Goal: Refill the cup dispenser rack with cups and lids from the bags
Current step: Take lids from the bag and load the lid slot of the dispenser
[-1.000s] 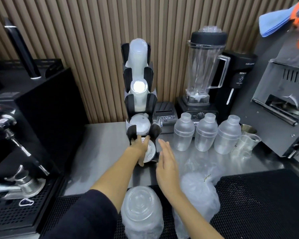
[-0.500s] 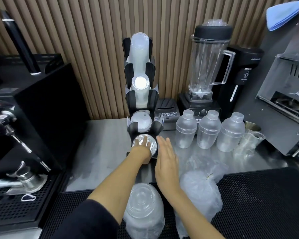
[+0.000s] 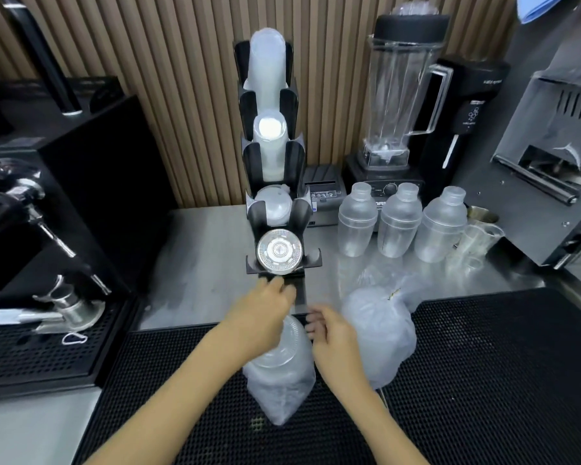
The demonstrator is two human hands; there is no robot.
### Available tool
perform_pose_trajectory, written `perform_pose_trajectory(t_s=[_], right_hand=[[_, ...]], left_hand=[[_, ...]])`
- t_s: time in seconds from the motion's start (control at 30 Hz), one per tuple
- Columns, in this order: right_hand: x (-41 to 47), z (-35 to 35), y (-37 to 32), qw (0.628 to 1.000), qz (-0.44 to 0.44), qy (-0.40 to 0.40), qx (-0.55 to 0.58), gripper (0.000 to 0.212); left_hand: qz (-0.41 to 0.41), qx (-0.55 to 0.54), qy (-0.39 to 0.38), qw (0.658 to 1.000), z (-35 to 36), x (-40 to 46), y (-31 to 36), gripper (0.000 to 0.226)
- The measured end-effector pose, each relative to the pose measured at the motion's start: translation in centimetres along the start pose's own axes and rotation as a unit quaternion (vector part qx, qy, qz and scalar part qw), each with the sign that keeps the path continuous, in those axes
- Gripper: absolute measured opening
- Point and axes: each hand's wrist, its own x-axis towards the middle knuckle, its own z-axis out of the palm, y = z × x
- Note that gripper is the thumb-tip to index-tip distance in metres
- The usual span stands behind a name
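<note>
The black cup dispenser rack (image 3: 298,214) stands upright on the steel counter. Its two upper slots hold stacks of cups (image 3: 269,142), the third slot holds white lids (image 3: 273,204), and the bottom slot holds clear lids (image 3: 279,251) facing me. My left hand (image 3: 265,308) hovers just in front of the rack's base, fingers loosely curled and blurred, with nothing visible in it. My right hand (image 3: 329,332) is beside it, fingers spread at the top of a plastic bag of clear lids (image 3: 279,374) lying on the black mat. A second plastic bag (image 3: 379,327) lies to the right.
Three plastic shakers (image 3: 399,219) and small measuring cups (image 3: 477,236) stand right of the rack, with a blender (image 3: 403,92) behind. An espresso machine (image 3: 47,196) fills the left side. A grey machine (image 3: 550,146) is at the right. A perforated black mat (image 3: 483,380) covers the near counter.
Both hands have pulled back from the rack's bottom slot toward the bag of lids. The clear lids that the left hand was pressing in now sit in the slot alone.
</note>
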Motion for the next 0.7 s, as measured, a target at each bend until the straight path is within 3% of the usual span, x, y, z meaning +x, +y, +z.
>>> perform_pose_trajectory(t_s=[0.07,0.13,0.43,0.53,0.6,0.7], right_hand=[[-0.4,0.9,1.2,0.995,0.059,-0.068,-0.040,0.036],[-0.9,1.5,1.9,0.989,0.104,-0.099,-0.034,0.032],[-1.6,2.8,3.3,0.972,0.213,-0.028,0.095,0.010],[-1.2,3.0,4.0,0.982,0.186,-0.036,0.010,0.011],[-1.3,3.6,4.6,0.983,0.137,-0.029,-0.122,0.007],[-1.5,4.7,5.3,0.962,0.070,-0.007,-0.264,0.012]], left_hand=[[0.005,-0.061,-0.109,0.992,1.9,-0.7,-0.7,0.074],[-0.002,-0.096,-0.142,0.985,3.5,-0.4,-1.3,0.091],[-0.043,-0.202,-0.060,0.977,7.3,-0.2,-1.1,0.094],[-0.055,-0.195,-0.063,0.977,7.4,0.1,-0.7,0.091],[-0.062,-0.182,-0.077,0.978,7.2,0.3,-0.5,0.090],[-0.073,-0.163,-0.098,0.979,6.9,0.6,-0.4,0.091]])
